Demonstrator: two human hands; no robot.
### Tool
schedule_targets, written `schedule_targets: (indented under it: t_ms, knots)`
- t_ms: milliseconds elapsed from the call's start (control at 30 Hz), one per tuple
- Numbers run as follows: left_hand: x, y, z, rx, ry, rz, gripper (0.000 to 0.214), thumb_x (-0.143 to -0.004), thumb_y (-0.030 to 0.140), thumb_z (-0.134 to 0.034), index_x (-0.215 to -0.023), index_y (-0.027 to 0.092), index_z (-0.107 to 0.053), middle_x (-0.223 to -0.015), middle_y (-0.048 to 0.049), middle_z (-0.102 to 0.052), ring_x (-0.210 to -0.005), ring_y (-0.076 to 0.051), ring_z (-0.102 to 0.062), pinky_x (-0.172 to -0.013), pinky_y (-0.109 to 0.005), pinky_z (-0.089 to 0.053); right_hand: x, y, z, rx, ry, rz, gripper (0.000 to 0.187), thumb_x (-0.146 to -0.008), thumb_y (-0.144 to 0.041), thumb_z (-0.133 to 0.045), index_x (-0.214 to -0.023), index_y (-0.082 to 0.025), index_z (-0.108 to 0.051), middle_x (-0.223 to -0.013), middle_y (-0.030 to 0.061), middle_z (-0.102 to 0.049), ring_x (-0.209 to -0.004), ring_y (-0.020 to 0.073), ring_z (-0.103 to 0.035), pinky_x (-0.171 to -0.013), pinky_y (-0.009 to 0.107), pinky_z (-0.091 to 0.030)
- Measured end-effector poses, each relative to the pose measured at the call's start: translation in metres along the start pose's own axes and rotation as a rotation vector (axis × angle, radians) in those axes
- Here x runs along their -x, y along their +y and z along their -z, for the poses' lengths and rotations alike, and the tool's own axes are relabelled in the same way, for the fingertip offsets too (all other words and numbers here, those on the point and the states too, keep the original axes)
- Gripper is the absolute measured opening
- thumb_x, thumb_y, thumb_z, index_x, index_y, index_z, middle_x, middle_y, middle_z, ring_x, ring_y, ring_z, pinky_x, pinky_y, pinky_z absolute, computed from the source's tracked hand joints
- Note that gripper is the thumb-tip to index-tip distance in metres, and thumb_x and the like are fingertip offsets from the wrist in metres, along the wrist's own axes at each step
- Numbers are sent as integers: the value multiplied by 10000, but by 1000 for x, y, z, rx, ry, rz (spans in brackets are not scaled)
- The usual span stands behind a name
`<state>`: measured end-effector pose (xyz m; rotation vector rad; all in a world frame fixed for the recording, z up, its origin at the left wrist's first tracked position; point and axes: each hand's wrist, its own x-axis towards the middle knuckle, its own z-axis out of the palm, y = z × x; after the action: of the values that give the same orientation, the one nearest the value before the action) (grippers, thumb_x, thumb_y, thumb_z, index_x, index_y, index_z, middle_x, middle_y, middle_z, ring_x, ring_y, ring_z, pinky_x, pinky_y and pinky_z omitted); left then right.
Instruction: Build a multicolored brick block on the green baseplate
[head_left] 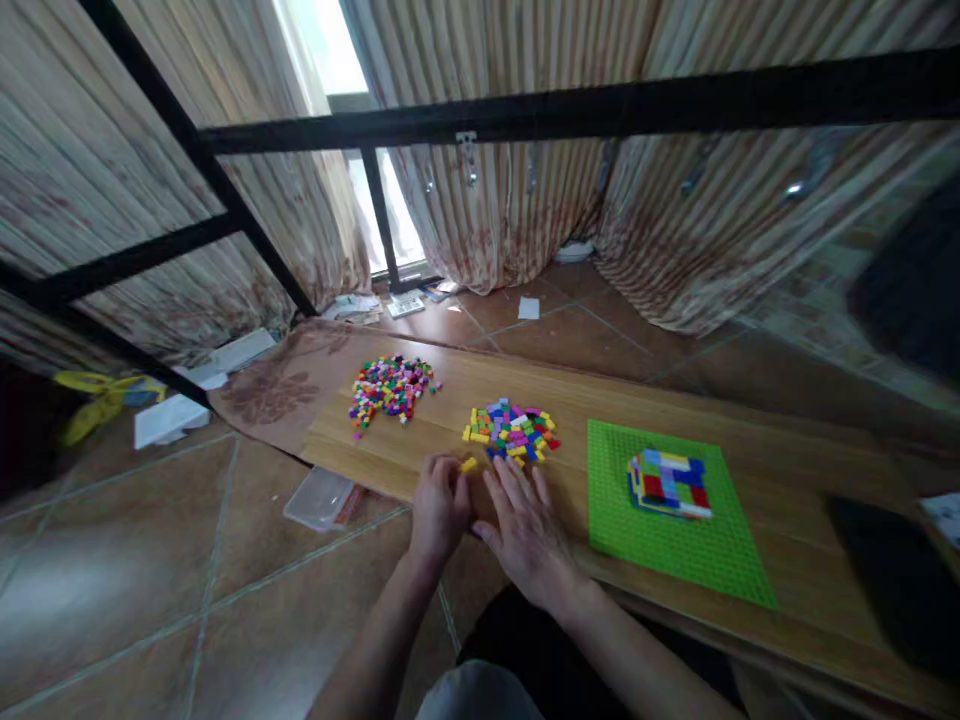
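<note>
My left hand (440, 506) rests at the table's near edge with its fingers curled in. Whatever it may hold is hidden from me. Just right of its fingertips lies a loose yellow toy brick (469, 465). My right hand (525, 522) is spread over the tabletop, palm down, its fingertips at the near side of a pile of larger mixed toy bricks (510, 425). Further right, a layered block of joined bricks (670, 483), with red, blue, white and lilac on top, sits on a green studded baseplate (615, 535).
A heap of smaller bricks (390, 385) lies on the wooden table (450, 370) to the left. At the far right is a dark flat object (892, 570). A clear plastic box (319, 498) stands below the table's left edge. Black metal bars (525, 115) cross behind.
</note>
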<state>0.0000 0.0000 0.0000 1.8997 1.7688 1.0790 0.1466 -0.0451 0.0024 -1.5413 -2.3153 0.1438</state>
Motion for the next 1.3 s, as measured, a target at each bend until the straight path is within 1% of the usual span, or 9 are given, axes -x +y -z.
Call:
schedule_targets:
  t_ms: [167,300,400,633,767,867,1033,1167,1300]
  knots:
    - [4,-3,12,1,33,52,84,-797,157,-511,-820,179,-590,-870,-54,-603,-842,-183,-590,-799,-321,-493,-16,-5,-6,-35,-3,35,568,-900,-366,-528,-1385,-89,-430,-1493,174,-349,-1408,298,-259,-1148,538,-183]
    - [9,-7,21,2,63,101,84,-807,203,-521,-804,176,-601,-836,-50,-606,-804,-179,-588,-769,-311,-489,-9,-11,-12,-61,8,93,576,-898,-351,-529,-1395,-86,-409,-1482,182,-365,-1408,290,-262,-1153,543,-180]
    - [12,-7,24,0,72,108,94,-810,211,-518,-809,173,-605,-834,-49,-607,-794,-174,-585,-755,-301,-485,0,-16,-11,-75,17,103,593,-900,-362,-530,-1407,-88,-391,-1484,176,-366,-1410,279,-261,-1155,519,-203]
    - [12,-2,23,21,30,69,94,-807,196,-514,-824,170,-602,-855,-52,-610,-803,-172,-591,-747,-295,-488,9,-10,-7,-93,-6,63,571,-909,-374,-517,-1399,-101,-407,-1475,165,-386,-1403,270,-282,-1150,505,-232]
    - [14,2,23,29,-11,37,95,-810,187,-510,-835,173,-600,-879,-54,-615,-803,-170,-603,-747,-296,-497,8,-6,-3,-127,16,29,562,-900,-344,-524,-1399,-116,-404,-1483,154,-377,-1407,269,-274,-1138,518,-258]
    - [17,6,23,36,-58,4,98,-821,188,-509,-860,180,-599,-922,-57,-623,-828,-174,-612,-764,-304,-502,15,-8,2,-149,45,16,549,-888,-298,-528,-1396,-127,-406,-1478,140,-392,-1394,268,-301,-1128,520,-283]
    - [27,17,18,88,-173,-62,117,-869,185,-472,-894,195,-585,-971,-56,-618,-873,-168,-608,-788,-306,-499,32,-8,3,-243,150,-119,464,-913,-214,-448,-1370,-138,-438,-1377,143,-513,-1293,262,-451,-1062,493,-388]
    - [35,35,14,170,-283,-99,131,-891,178,-452,-921,206,-577,-974,-45,-606,-880,-150,-600,-792,-288,-498,31,0,7,-431,231,-244,394,-932,-238,-419,-1304,-148,-509,-1266,138,-597,-1190,245,-546,-1000,439,-458]
    - [38,49,12,236,-361,-151,157,-889,152,-452,-933,212,-590,-979,-40,-608,-929,-147,-591,-838,-293,-491,25,5,20,-672,219,-378,298,-934,-252,-416,-1134,-183,-626,-1087,88,-684,-1016,208,-641,-909,370,-512]
